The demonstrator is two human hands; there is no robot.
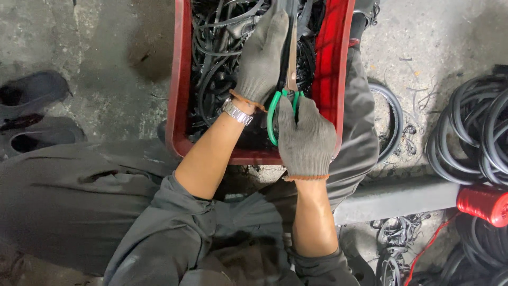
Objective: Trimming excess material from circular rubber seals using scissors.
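Head view: right hand (306, 139) in grey knit glove, closed through green loops of scissors (288, 79), blades pointing up into red crate (180, 95). Left hand (262, 55) gloved, wristwatch (236, 112) at cuff, fingers curled down onto black cable scraps (217, 58) beside the blades — whether pinching one strand, cannot tell. Risk: left fingertips sit close to blade line — a slip could nick the glove. Scraps tangled, glossy, springy; likely to snag. More cable coils (471, 132) and red spool (484, 204) at right.
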